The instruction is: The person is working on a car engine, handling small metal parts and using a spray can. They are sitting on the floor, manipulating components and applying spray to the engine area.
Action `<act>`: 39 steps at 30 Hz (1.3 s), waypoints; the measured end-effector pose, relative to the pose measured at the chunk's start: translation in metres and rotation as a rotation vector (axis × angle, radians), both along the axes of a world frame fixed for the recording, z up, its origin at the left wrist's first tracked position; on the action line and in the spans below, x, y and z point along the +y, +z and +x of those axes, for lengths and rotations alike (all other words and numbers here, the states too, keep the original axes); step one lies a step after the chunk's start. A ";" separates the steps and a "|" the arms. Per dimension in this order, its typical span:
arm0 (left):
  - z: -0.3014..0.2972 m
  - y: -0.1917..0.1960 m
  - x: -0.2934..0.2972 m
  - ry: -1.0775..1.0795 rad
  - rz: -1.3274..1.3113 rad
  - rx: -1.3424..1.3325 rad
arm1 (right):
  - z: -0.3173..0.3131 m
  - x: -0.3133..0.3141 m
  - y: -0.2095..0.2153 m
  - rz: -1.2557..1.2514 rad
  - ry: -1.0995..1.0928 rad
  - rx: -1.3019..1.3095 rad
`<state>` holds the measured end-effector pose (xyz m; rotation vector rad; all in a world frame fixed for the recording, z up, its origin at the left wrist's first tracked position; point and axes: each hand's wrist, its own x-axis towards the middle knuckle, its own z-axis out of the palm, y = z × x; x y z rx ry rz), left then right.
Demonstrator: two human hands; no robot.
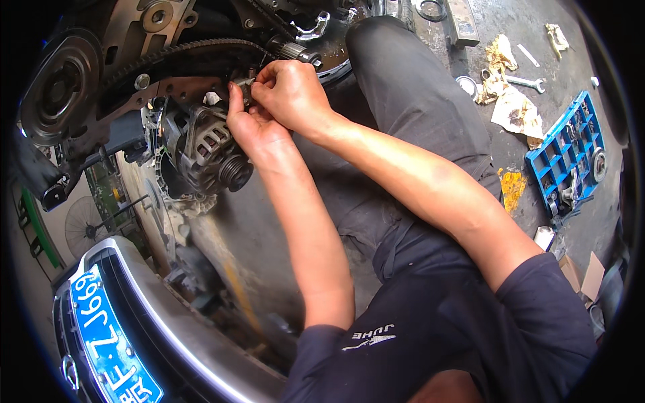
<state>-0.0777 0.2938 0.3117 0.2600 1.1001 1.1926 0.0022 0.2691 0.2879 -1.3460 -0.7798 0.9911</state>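
Observation:
Both my hands meet at the engine, upper centre, just above the alternator [205,144] and its grooved pulley [235,172]. My right hand [292,94] crosses over from the right with thumb and forefinger pinched at a small metal fitting [247,83]. Below and left of it, my left hand [259,131] has its palm turned up, thumb raised beside the same spot. Its other fingers are mostly hidden behind the right hand, and what they grip cannot be made out. A ribbed belt [195,46] arcs above, and a splined metal shaft [295,52] lies just beyond the right hand.
A large round pulley [59,84] is at the far left. Below it stands a car front with a blue plate [111,336]. On the floor at right are a blue compartment tray [547,154], a wrench [527,82] and stained rags [516,111]. My bent knee [383,50] is beside the engine.

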 end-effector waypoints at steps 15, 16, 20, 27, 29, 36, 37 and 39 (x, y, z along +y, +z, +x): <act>0.004 0.000 0.000 -0.011 0.035 -0.018 | -0.004 0.008 0.001 -0.017 -0.067 -0.012; 0.006 0.002 -0.001 -0.022 0.026 -0.021 | -0.003 0.009 0.001 -0.015 -0.057 -0.055; 0.009 0.005 -0.001 -0.015 0.006 -0.057 | 0.003 0.009 0.000 -0.012 0.008 -0.102; 0.020 -0.005 0.008 0.067 0.036 -0.029 | 0.008 0.012 -0.003 0.011 -0.040 0.043; 0.024 -0.005 0.010 0.063 0.010 -0.012 | 0.016 0.013 -0.005 -0.028 0.047 0.071; 0.031 -0.004 0.005 0.072 0.022 0.010 | 0.015 0.013 -0.006 -0.007 0.048 0.112; 0.031 -0.006 0.005 0.092 0.028 -0.013 | 0.017 0.013 -0.005 0.000 0.054 0.094; 0.029 -0.010 0.002 0.107 0.050 -0.005 | 0.016 0.012 -0.006 0.010 0.088 0.076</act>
